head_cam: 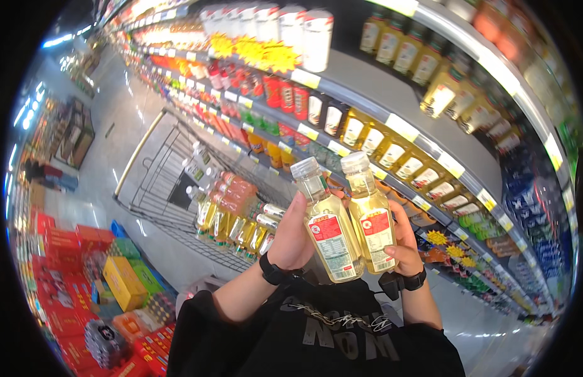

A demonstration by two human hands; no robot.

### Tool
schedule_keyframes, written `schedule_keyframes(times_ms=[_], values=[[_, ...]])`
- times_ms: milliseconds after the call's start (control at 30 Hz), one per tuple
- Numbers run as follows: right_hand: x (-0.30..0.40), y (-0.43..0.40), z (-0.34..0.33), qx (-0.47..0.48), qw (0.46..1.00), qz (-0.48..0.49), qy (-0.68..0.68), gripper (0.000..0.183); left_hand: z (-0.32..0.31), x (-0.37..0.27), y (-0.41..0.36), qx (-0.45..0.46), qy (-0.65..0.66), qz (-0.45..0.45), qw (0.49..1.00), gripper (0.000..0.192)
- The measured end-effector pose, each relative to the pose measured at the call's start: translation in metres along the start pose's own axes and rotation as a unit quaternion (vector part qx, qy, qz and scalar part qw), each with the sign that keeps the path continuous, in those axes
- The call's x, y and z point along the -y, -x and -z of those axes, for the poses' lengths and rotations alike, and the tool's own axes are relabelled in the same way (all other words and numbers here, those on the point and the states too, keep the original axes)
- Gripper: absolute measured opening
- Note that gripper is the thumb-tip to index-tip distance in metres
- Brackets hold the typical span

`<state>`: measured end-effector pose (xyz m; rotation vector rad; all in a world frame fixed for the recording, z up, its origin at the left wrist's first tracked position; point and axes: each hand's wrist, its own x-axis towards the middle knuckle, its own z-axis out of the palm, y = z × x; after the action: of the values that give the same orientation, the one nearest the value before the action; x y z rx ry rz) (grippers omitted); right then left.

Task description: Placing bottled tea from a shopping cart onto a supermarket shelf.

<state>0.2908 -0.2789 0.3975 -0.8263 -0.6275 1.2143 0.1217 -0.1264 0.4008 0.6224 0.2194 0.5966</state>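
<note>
Two clear bottles of pale yellow drink are held side by side in front of my chest, their back labels turned up toward me. My left hand grips the left bottle, whose label is red over white. Around the right bottle my right hand is closed, thumb across the lower label. Both bottles lean slightly left and their lower ends touch. Translucent caps top both. Some fingers of each hand are hidden behind the bottles.
A wire shopping cart stands ahead on the left, holding yellow drink bottles and pink drink bottles. Shelves of bottled drinks run along the right. Red cartons are stacked at lower left. A person is far left.
</note>
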Motion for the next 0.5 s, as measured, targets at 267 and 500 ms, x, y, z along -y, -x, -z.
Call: schedule_keyframes(times_ms=[267,500], values=[[0.036,0.055,0.005,-0.024,0.999,0.016,-0.022,0.096,-0.042,0.049,-0.004,-0.036,0.03,0.156,0.987,0.048],[0.008,0.074,0.014,-0.095,0.983,-0.13,-0.085,0.091,-0.018,0.056,0.014,-0.035,0.048,0.298,0.953,0.055]])
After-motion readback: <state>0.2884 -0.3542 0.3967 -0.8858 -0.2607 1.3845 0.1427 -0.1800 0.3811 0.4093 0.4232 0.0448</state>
